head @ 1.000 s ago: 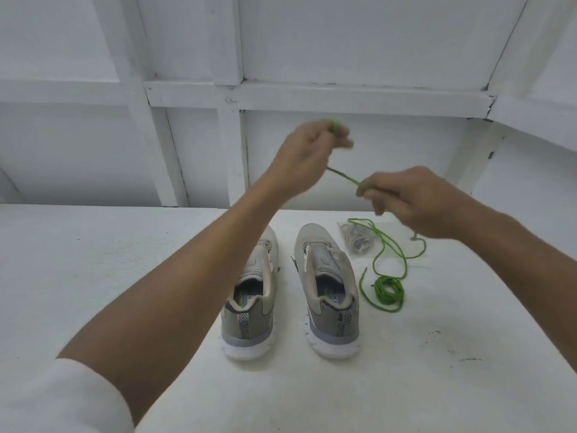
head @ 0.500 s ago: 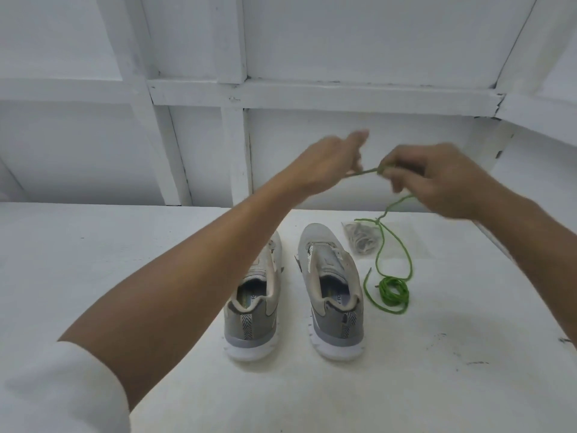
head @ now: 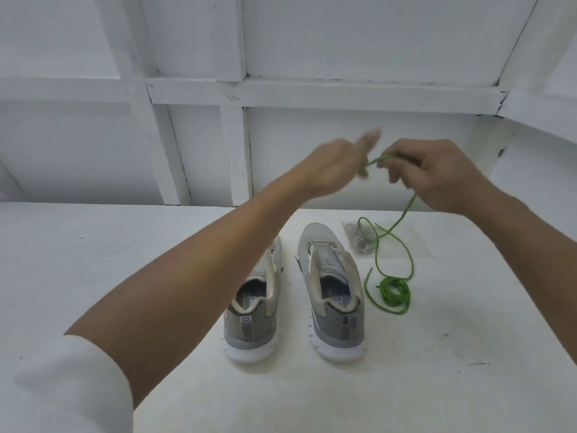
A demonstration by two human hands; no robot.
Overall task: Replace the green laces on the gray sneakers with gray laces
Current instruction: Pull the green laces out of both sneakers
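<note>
Green lace up in both hands, sneakers parked below.

Nearest, a white sleeve (head: 62, 385) on the left arm. Next, the gray sneakers (head: 334, 295) side by side on the white table (head: 437, 385), heels this way, no lace showing in the right one. Just right of them, a green coil (head: 394, 290) lying flat, the green lace (head: 406, 210) climbing from it. Farther back, a small clear bag (head: 359, 240), gray laces inside by the look of it. Up top: right hand (head: 437, 173) pinching the lace between thumb and fingertips; left hand (head: 331, 170) blurred, one finger raised, grip impossible to call. Light, limp, likely a touch slick. Best pinched near the tip and kept taut against tangles.
</note>
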